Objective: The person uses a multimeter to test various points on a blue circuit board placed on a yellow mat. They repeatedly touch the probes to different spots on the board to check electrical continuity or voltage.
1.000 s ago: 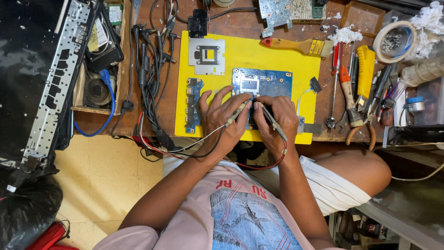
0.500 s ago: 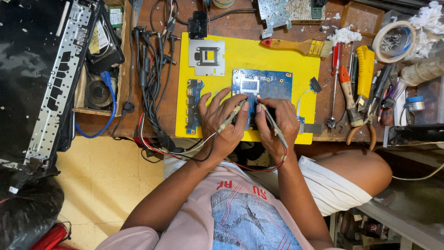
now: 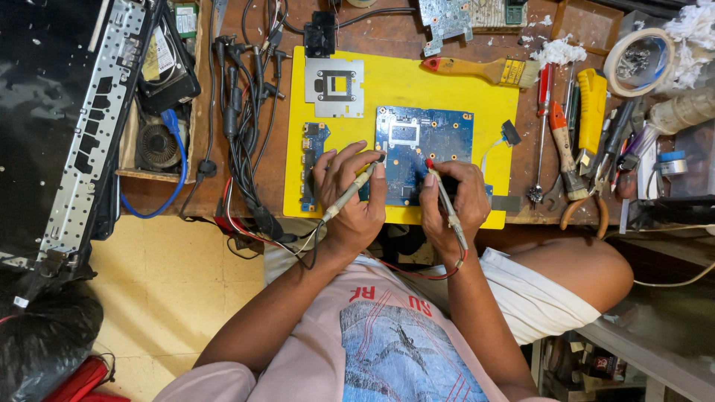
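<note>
Yellow mat [image 3: 462, 82]: circuit board [image 3: 439, 138] just beyond both hands.

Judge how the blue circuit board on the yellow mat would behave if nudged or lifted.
The blue circuit board looks thin and flat, so probably stiff and light. Lying flat on the smooth yellow mat, it would likely slide rather than tip or roll. Its exposed small parts suggest it is fragile; lift by the edges.

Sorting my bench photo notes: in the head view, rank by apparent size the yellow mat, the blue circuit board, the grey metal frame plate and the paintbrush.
1. yellow mat
2. blue circuit board
3. grey metal frame plate and paintbrush: too close to rank, one squarer, one longer and thinner.
</note>
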